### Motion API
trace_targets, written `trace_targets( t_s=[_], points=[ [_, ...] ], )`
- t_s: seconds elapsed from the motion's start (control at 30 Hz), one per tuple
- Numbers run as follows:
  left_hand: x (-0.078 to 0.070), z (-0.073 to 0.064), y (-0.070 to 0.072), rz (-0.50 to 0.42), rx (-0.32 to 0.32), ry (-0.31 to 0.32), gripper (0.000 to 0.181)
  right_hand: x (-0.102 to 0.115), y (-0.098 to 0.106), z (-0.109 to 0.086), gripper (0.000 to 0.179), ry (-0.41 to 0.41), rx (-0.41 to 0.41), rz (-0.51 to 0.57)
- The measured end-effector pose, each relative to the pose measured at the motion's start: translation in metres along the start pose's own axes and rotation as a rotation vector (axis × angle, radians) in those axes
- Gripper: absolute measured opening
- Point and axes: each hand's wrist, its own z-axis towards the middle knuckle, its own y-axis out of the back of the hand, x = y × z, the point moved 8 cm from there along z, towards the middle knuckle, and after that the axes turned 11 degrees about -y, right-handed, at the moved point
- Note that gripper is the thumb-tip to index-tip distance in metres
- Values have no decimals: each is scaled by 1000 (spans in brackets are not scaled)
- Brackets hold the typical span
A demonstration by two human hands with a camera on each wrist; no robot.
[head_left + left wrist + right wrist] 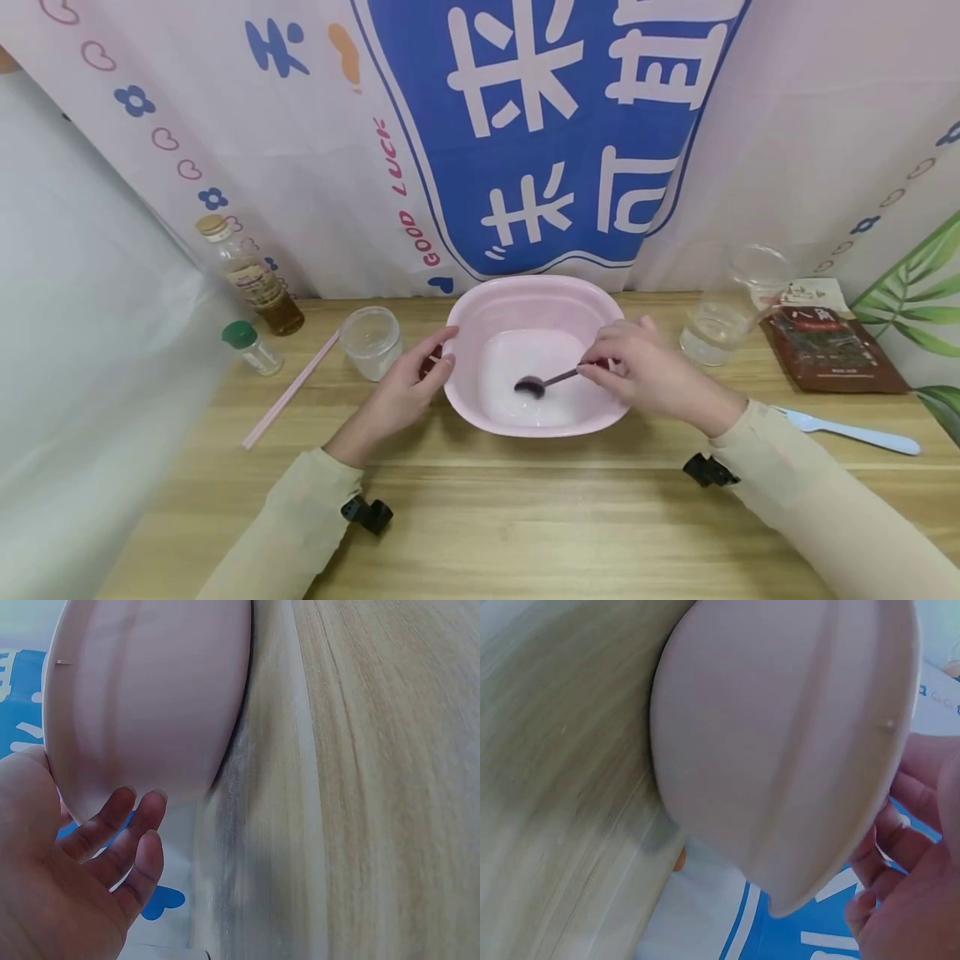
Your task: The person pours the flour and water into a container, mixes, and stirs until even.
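Observation:
A pink basin point(540, 286) with a white layer in its bottom stands on the table, near the back edge. My left hand point(405, 379) holds the basin's left side, thumb and forefinger at the rim. From the left wrist, its other fingers point(146, 862) are seen loosely bent by the outer wall. My right hand point(641, 367) reaches over the right rim and pinches the handle of a dark spoon point(531, 386). The spoon's bowl is at the white contents. In the right wrist view the basin wall hides the spoon, and the fingers point(900, 840) show beyond the rim.
To the left are an oil bottle point(258, 287), a green-capped shaker point(255, 350), pink chopsticks point(292, 390) and a clear jar point(371, 342). To the right stand a clear pitcher point(708, 329), a dark red packet point(828, 350) and a light blue knife point(862, 432). A printed curtain point(330, 167) hangs behind.

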Motion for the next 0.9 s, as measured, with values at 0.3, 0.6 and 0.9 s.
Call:
trace_targets(
  t_s=[0.3, 0.6, 0.9],
  points=[
    [0, 0, 1, -1, -9, -11, 49, 21, -15, 8, 6, 64, -25, -5],
    [1, 1, 0, 3, -8, -7, 50, 9, -9, 19, 7, -68, -165, -144],
    [2, 1, 1, -10, -13, -24, 49, -21, 15, 13, 10, -204, -267, -226]
  ],
)
